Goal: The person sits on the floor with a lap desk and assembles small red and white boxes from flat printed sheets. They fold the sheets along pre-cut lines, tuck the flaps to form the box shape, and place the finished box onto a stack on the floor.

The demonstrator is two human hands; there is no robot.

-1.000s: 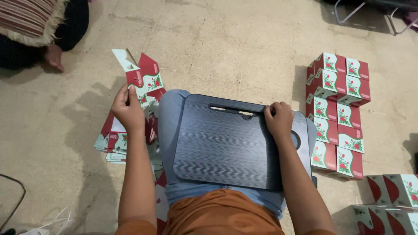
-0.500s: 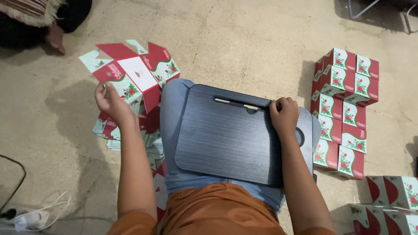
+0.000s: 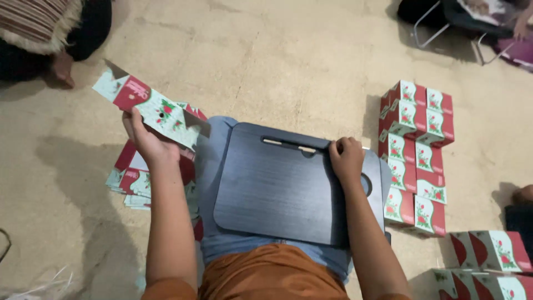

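Red-and-mint flat carton blank pinched in left hand, unfolded; right hand curled on lap tray. Folded boxes stacked right; flat blanks remain left.

Flat carton comes up off the pile!

The left hand has lifted from low beside the stack of flat cartons and now holds one flat carton raised at the left, tilted, its end reaching far-left. Half a second ago it lay spread wide open in the air; now it shows as a narrower strip.
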